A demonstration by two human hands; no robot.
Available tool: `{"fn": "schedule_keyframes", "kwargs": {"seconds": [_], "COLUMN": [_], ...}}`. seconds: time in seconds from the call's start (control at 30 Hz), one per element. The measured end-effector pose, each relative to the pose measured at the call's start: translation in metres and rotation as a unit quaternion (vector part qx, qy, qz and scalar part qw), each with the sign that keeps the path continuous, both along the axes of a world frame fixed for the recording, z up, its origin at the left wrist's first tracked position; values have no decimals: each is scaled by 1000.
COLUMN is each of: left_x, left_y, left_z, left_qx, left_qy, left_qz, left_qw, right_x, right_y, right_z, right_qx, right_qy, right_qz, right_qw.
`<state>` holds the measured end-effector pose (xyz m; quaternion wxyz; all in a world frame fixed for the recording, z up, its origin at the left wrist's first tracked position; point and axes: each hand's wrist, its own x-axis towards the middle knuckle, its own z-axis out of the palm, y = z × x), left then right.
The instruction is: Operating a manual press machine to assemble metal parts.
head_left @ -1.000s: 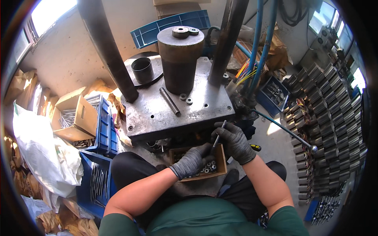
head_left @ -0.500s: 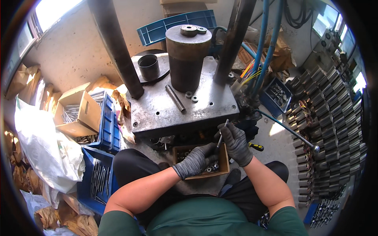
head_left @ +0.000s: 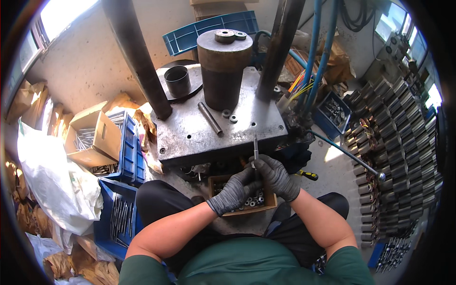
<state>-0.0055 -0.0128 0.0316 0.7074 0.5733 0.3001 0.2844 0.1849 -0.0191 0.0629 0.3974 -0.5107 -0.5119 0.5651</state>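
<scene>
A thin metal shaft (head_left: pixel 256 148) stands nearly upright between my two gloved hands, in front of the steel press table. My right hand (head_left: pixel 276 178) pinches it around its middle, thumb and fingers closed. My left hand (head_left: pixel 233 192) is closed at its lower end, where the fingers cover most of it. Just below both hands sits an open cardboard box (head_left: pixel 271 202) of small metal rings (head_left: pixel 252 201), partly hidden by the left glove. Grey gloves cover both hands.
On the press table (head_left: pixel 175 137) are a thick cylinder (head_left: pixel 223 80), a hollow ring (head_left: pixel 177 81), a loose pin (head_left: pixel 210 118) and small rings. A blue bin (head_left: pixel 107 228) of rods stands left. Stacked metal cylinders (head_left: pixel 394 161) fill the right. A yellow-black handle (head_left: pixel 308 175) lies nearby.
The shaft has turned from slanted to nearly upright and shifted left, its tip now higher. My right hand has moved left and slightly down; my left hand stays close to its place.
</scene>
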Motion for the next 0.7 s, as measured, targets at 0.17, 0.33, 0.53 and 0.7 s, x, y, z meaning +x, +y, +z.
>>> {"fn": "schedule_keyframes", "kwargs": {"seconds": [0.17, 0.33, 0.53, 0.7], "left_x": [1, -4, -7, -11], "left_y": [-3, 6, 27, 48], "left_z": [-9, -16, -21, -17], "left_qx": [-124, -230, -248, -268], "left_qy": [-118, -127, -144, -174], "left_qz": [61, 109, 138, 196], "left_qw": [983, 959, 948, 927], "right_x": [28, 67, 97, 131], "right_y": [11, 6, -33, -62], "right_z": [8, 42, 116, 196], "right_qx": [92, 240, 338, 398], "right_qy": [88, 109, -189, -496], "right_qz": [-67, -83, -58, -11], "right_qw": [990, 961, 920, 772]}}
